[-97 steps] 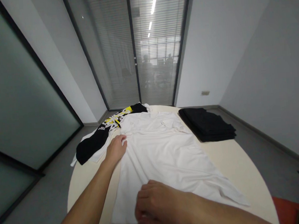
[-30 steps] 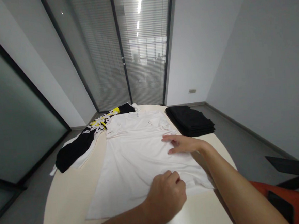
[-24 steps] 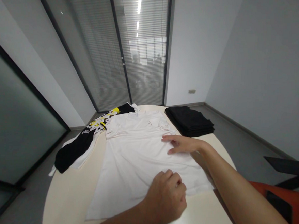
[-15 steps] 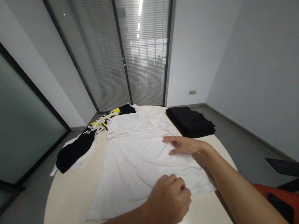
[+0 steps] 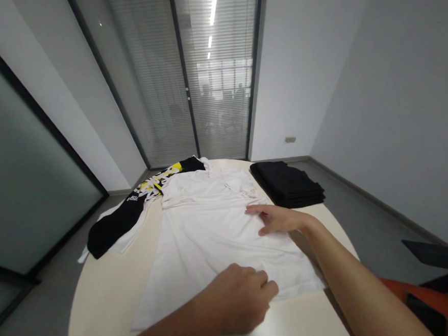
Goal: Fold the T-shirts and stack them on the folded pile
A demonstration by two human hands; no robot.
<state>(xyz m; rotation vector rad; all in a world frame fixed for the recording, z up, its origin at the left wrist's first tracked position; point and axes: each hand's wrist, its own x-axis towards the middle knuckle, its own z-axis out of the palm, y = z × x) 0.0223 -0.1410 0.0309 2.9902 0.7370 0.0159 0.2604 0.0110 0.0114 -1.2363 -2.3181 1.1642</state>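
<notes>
A white shirt (image 5: 209, 235) lies spread flat on a round cream table (image 5: 103, 299), collar end away from me. My right hand (image 5: 275, 218) rests flat on the shirt's right side with fingers stretched out. My left hand (image 5: 238, 297) lies on the near hem, fingers extended and pressed onto the cloth, holding nothing.
A black, white and yellow garment (image 5: 131, 210) lies at the table's far left, partly hanging over the edge. A stack of folded black clothes (image 5: 288, 184) sits at the far right. An orange and black chair (image 5: 440, 301) stands at the lower right.
My left hand crossed from the shirt's far left to the near hem, and my right hand from the hem to the right side. In the last half second the curled left hand flattened.
</notes>
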